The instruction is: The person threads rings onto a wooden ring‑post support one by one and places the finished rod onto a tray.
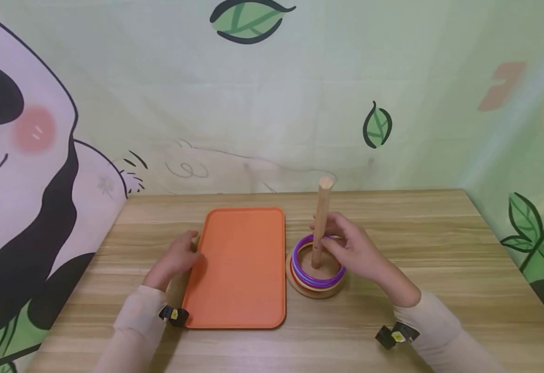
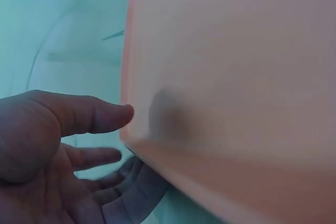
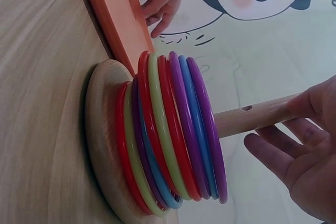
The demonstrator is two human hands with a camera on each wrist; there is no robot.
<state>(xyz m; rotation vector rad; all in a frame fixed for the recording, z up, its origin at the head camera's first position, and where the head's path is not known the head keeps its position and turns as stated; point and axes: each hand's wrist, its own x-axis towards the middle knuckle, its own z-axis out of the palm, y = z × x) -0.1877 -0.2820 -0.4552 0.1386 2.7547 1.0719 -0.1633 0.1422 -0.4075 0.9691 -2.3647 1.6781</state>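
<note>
On the tabletop stands a wooden ring stacker with a round base [image 3: 102, 129] and an upright peg [image 1: 322, 212]. Several thin rings [image 3: 178, 124] in red, yellow-green, purple and blue are stacked round the peg, with purple on top. My right hand [image 1: 350, 243] is at the peg above the rings, its fingers curled behind the wood and the thumb in front. To the left lies an orange tray [image 1: 241, 269]. My left hand [image 1: 177, 256] is at its left edge, thumb over the rim and fingers loosely bent; in the left wrist view some fingertips are hidden behind the rim.
The wood-grain table [image 1: 416, 233] ends at a green cloth backdrop [image 1: 299, 119] printed with a panda and leaves. The tray's right side is close to the stacker's base. Both wrists wear small black cameras over pale sleeves.
</note>
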